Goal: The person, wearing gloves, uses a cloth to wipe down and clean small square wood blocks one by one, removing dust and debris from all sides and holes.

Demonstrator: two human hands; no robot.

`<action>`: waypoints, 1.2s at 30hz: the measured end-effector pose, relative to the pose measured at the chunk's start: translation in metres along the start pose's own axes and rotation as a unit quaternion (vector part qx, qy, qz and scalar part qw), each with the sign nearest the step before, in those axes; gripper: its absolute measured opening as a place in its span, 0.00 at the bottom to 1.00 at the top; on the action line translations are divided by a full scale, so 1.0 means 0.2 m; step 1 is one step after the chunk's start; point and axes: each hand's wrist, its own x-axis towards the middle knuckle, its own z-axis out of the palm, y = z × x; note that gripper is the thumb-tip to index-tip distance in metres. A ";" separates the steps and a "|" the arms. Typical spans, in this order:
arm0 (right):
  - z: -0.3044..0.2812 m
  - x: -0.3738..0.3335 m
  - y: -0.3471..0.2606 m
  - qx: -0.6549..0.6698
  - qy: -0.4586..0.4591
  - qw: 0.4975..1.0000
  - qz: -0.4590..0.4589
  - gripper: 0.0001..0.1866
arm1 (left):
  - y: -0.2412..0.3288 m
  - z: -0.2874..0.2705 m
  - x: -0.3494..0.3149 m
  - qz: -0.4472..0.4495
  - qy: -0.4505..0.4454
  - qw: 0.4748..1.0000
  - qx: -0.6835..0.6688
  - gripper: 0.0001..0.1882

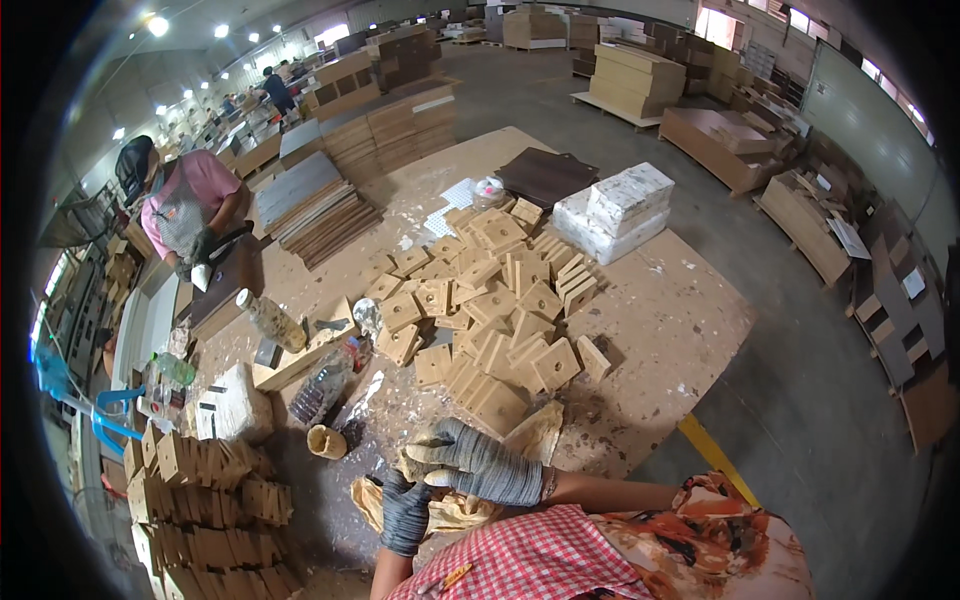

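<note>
Both my hands wear grey knit gloves and meet at the near edge of the worktable (640, 385). My right hand (482, 465) reaches in from the right, its fingers pressed together toward my left hand (405, 515), whose fingers are closed just below. A small tan bit shows between the fingertips, too hidden to name. Beneath the hands lies a crumpled yellowish sheet (462, 512). Just beyond them spreads a heap of small wooden blocks (490, 290), several with a round hole. A short tan cup (327, 441) stands to the left of my hands.
Left of the heap are a clear bottle of dark bits (320, 390) and another bottle (270, 320). Stacked wooden blocks (205, 510) rise at the near left. White wrapped packs (615, 212) and a dark panel (545, 177) lie at the back. A co-worker (190, 205) works at far left.
</note>
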 end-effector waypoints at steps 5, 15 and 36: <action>0.01 0.00 0.01 0.003 0.003 1.000 -0.007 0.22 | 0.07 0.05 -0.02 0.013 0.027 1.000 0.007 0.17; 0.01 0.00 0.00 0.045 0.006 0.999 0.016 0.22 | 0.06 0.02 -0.01 0.008 0.026 0.999 0.022 0.15; 0.03 0.00 0.02 0.095 -0.077 0.991 0.061 0.24 | 0.00 -0.16 -0.07 -0.050 0.073 0.985 -0.146 0.19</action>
